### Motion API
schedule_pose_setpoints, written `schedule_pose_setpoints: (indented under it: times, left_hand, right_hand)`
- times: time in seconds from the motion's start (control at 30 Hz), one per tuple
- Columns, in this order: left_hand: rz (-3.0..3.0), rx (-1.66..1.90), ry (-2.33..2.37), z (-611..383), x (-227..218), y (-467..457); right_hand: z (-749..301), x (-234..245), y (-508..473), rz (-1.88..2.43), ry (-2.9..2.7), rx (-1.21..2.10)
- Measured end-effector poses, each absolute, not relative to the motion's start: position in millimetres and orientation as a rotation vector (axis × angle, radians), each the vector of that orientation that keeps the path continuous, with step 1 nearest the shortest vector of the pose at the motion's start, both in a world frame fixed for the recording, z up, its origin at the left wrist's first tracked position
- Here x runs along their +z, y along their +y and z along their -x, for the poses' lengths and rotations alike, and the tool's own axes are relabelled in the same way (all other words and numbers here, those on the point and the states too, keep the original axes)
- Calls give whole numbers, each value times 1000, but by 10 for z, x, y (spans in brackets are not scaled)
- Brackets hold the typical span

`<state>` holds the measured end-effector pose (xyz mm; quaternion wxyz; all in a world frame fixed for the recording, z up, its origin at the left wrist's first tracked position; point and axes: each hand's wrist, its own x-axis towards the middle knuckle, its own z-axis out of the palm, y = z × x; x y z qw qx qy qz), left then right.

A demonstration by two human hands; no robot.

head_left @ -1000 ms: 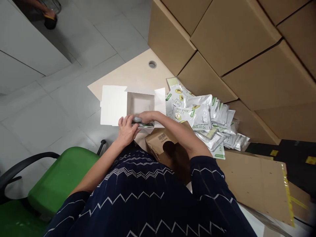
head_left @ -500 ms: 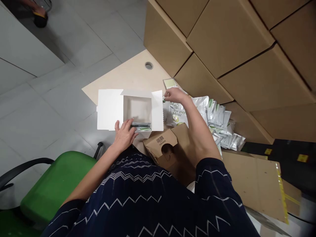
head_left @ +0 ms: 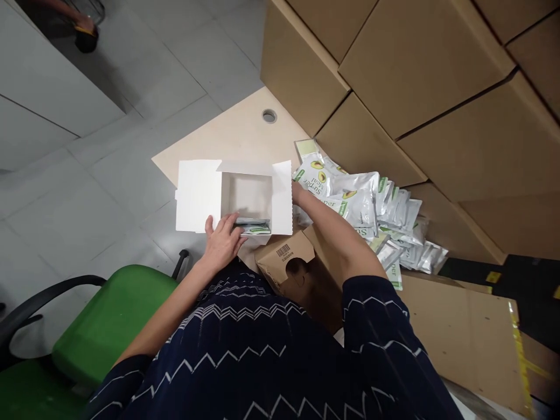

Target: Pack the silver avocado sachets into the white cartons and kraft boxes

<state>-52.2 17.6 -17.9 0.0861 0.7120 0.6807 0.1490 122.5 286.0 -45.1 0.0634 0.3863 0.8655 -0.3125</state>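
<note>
An open white carton (head_left: 282,198) lies in front of me on the table, its flaps spread to both sides. Several flat silver-and-green pouches (head_left: 258,226) stand in it along the near wall. My left hand (head_left: 222,244) is closed over that near wall, fingers inside against the pouches' left end and the thumb by the left flap. Just beyond the carton's right flap, my right hand (head_left: 298,192) reaches down beside a pile of "Su-per Meal" pouches (head_left: 359,198). The flap hides its fingers, so what they hold cannot be seen.
An open brown cardboard box (head_left: 284,256) sits close to my body. Large stacked cartons (head_left: 420,76) rise behind the pouches. The pale tabletop (head_left: 236,134) has a round cable hole. To the left stands a green chair (head_left: 118,315); a person's foot (head_left: 86,38) shows at upper left.
My right hand has moved down and left from above the pouches to behind the carton's right flap. The left hand keeps its place on the carton. The view has shifted slightly.
</note>
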Motion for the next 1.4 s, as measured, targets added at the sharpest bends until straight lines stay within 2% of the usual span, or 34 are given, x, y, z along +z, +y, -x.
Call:
schedule_pose_setpoints:
  times: [0.13,0.27,0.33,0.5,0.6,0.7,0.87,0.9,0.97,1.03,1.1,1.3,1.4]
  left_hand:
    - [-2105,465,2032,506,-188,186]
    - [-2144,455,2037,504,-204,185]
    - [-2150,451,2043,505,-210,187]
    - [-2096,491,2032,502,-215,200]
    - [-2090,503,2026,497,-219,207]
    - [-2100,503,2025,493,-220,209]
    - [-2083,513,2021,488,-212,205]
    - [-2080,517,2019,487,-212,205]
    - [-2080,524,2017,484,-212,204]
    - [-2083,525,2021,481,-213,204]
    - [-2081,514,2028,479,-211,203]
    - [-2107,438,2027,482,-194,195]
    - [-2107,434,2026,483,-190,190]
  right_hand:
    - [-1364,-297,3005,-1158,2415,-797]
    - [-1722,2,3183,-1284,2482,-779]
    - [-1955,152,3217,-1492,2540,-961]
    - [-2420,441,3109,-2008,2566,-1744]
    - [-2545,587,2996,-2140,2609,-1928]
    - [-2572,774,2867,-2167,2731,-1850]
    - [-2378,1215,2526,-2068,2961,-1441]
    - [-2298,1291,2443,-2024,2976,-1482]
    - [-2097,1383,2276,-1865,2983,-1791]
    - [-1847,1378,2126,-1582,2896,-2166]
    - [-1573,1281,2006,-1321,2761,-2314]
    - [-946,776,1838,-1153,2551,-2178]
    - [-863,593,1877,-1201,2580,-1944]
